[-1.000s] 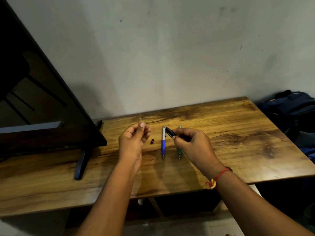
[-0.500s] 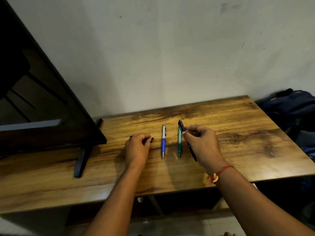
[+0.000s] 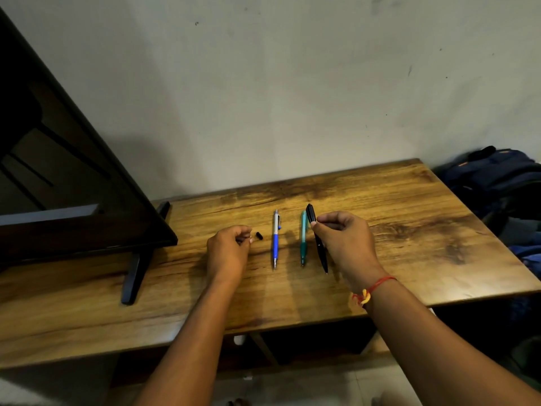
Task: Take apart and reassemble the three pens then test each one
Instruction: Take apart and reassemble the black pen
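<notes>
Pens lined up for sorting; right hand (image 3: 342,238) pinching black pen (image 3: 319,244) at 3 o'clock of green pen (image 3: 303,241); left hand (image 3: 229,247) curled near cap (image 3: 259,235), contents unclear

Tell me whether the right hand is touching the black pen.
Touching. The head view shows the right hand pinching the black pen near its upper end between thumb and fingertips, no gap visible.

I see a wooden table (image 3: 409,230) against a grey wall (image 3: 292,98), a dark screen (image 3: 58,171) at left, pale floor (image 3: 307,388) below.
</notes>
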